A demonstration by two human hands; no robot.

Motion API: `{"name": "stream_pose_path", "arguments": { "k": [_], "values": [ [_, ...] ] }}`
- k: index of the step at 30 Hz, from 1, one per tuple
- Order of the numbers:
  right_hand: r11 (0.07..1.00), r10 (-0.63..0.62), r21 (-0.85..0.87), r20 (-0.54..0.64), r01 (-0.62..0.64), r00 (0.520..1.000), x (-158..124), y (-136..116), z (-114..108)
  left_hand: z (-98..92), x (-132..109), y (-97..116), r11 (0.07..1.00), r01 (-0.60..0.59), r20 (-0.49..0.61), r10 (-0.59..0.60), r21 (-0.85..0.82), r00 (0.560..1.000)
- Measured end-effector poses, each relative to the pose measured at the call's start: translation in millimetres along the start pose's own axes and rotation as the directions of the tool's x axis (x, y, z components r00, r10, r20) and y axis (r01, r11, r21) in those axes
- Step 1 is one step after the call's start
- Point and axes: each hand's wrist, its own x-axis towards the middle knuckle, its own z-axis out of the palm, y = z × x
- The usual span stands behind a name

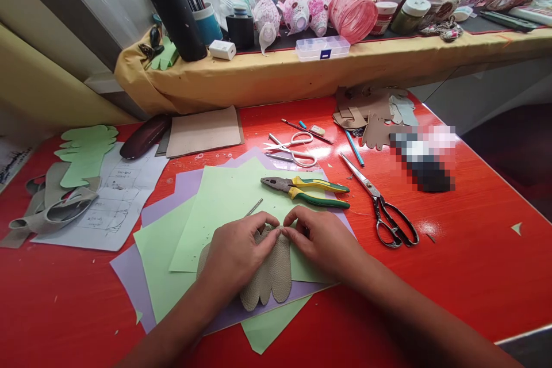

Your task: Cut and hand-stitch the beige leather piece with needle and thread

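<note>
Grey-beige pebbled leather cut with rounded lobes point(282, 276) lies over green and purple paper sheets point(185, 241). My left hand point(244, 250) rests over it, thumb and fingers pinched on its upper edge. Close beside, my right hand point(313, 236) pinches at the same edge, fingertips almost meeting the left ones. Anything small between the right fingertips is too fine to make out. Just beyond my hands lie pliers point(306, 190) with yellow and green handles. A thin metal rod point(253, 207) sticks out past my left hand.
Large black-handled scissors point(379, 204) lie to the right, and white-handled scissors point(293, 148) farther back. Leather scraps point(371, 109) sit at the back right. At left are a green paper cutout point(88, 149), grey strips point(54, 207) and a drawn sheet point(121, 201). A crowded shelf point(267, 77) borders the red table.
</note>
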Motion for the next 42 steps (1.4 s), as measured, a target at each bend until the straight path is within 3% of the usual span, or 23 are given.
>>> {"name": "stream_pose_path", "arguments": {
  "k": [6,10,13,21,33,42],
  "values": [
    [1.0,0.024,0.003,0.016,-0.024,1.0,1.1,-1.8,-0.7,-6.3,1.6,-8.3,0.995,-0.045,-0.004,0.045,-0.091,0.999],
    [0.999,0.028,0.017,0.013,-0.028,1.0,2.0,-2.2,-0.7,-6.7,1.2,-14.7,0.977,-0.194,-0.144,0.205,0.083,0.968],
    [1.0,0.024,0.017,0.017,-0.024,1.0,2.7,-2.1,-1.4,-2.7,0.6,-14.7,0.95,-0.294,-0.13,0.306,0.108,0.943],
    [0.999,0.012,0.035,0.023,-0.013,1.0,1.0,-1.0,-0.9,3.4,0.2,-11.8,0.954,-0.299,-0.072,0.297,-0.006,0.952],
    [0.999,0.016,0.043,0.015,-0.017,1.0,1.3,0.9,0.5,10.1,3.5,-18.8,0.922,-0.382,-0.067,0.386,0.066,0.92],
    [0.999,-0.002,0.046,0.003,0.001,1.0,1.7,2.4,-0.5,10.5,3.8,-20.3,0.939,-0.341,-0.081,0.337,-0.041,0.938]
  ]
}}
